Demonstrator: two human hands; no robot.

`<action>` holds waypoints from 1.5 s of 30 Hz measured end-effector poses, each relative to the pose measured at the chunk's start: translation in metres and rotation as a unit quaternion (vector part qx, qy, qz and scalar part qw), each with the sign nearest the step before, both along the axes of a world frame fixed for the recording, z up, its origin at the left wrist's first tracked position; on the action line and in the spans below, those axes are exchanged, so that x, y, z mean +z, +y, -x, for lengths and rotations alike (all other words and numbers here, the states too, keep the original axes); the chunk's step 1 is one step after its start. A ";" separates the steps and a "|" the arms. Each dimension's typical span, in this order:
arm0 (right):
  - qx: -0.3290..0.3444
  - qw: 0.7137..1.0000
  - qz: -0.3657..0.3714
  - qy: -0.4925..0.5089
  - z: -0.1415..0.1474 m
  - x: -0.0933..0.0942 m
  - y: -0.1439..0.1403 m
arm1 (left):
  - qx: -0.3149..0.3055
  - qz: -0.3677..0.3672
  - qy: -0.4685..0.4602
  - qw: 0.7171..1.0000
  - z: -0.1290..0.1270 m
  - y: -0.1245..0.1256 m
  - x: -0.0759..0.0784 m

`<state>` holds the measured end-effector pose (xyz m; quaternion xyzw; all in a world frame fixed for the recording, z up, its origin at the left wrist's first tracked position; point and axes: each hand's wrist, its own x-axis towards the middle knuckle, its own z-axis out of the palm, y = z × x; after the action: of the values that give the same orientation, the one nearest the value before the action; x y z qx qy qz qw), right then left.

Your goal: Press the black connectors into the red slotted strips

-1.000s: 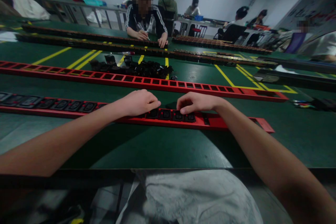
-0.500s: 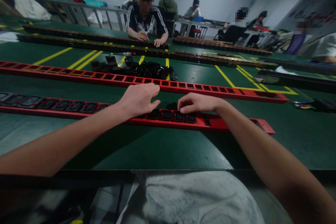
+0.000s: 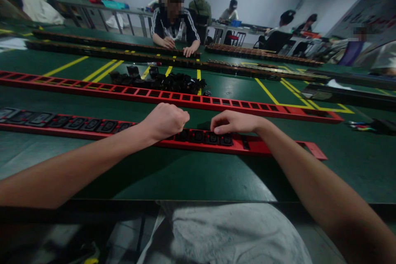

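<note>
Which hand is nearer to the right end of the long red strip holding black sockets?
Right. The right hand is by the last black sockets, near that end; the left hand is farther left.

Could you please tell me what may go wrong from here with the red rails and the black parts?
The left hand is closed in a fist above the near red rail; heavy pressing might shift the rail or unseat its black sockets.

The right hand has its fingers at the same sockets, so a slip could pinch them.

The loose black parts lie heaped just behind the far red rail; bumping it could scatter them.
</note>
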<state>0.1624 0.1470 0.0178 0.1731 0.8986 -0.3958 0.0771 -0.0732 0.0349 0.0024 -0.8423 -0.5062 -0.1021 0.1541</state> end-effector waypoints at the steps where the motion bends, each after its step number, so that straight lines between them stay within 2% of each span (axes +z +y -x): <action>1: 0.001 1.000 -0.001 0.001 0.000 0.000 0.000 | -0.003 -0.009 0.003 1.000 0.001 0.000 0.001; 7: 0.000 1.000 -0.003 0.003 0.001 0.001 -0.001 | -0.017 -0.049 0.032 0.998 0.004 -0.002 0.007; 18: -0.024 1.000 0.003 0.016 0.001 -0.003 -0.003 | 0.003 0.001 0.040 0.999 0.005 0.002 0.007; 21: -0.085 0.988 -0.054 0.114 0.002 -0.005 -0.005 | 0.039 0.026 0.050 0.998 0.005 0.003 0.007; 24: -0.140 0.954 -0.173 0.200 0.002 -0.002 -0.007 | 0.067 0.042 0.061 0.995 0.005 0.005 0.008; 27: -0.164 0.924 -0.303 0.167 0.003 0.003 -0.012 | 0.076 0.041 0.055 0.995 0.005 0.005 0.008; 30: -0.184 0.896 -0.387 0.116 0.006 0.004 -0.018 | 0.069 0.043 0.042 0.996 0.003 0.003 0.008; 33: -0.216 0.881 -0.413 0.085 0.011 0.003 -0.026 | 0.068 0.044 0.036 0.996 0.001 0.001 0.009; 40: -0.250 0.875 -0.403 0.095 0.014 0.000 -0.033 | 0.088 0.061 0.045 0.993 0.001 0.001 0.009; 45: -0.216 0.869 -0.431 0.115 0.012 -0.004 -0.032 | 0.082 0.067 0.036 0.994 0.001 0.001 0.008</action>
<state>0.1507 0.1154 0.0134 0.3317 0.9227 0.0066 -0.1966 -0.0739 0.0356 0.0105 -0.8096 -0.5735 -0.0246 0.1227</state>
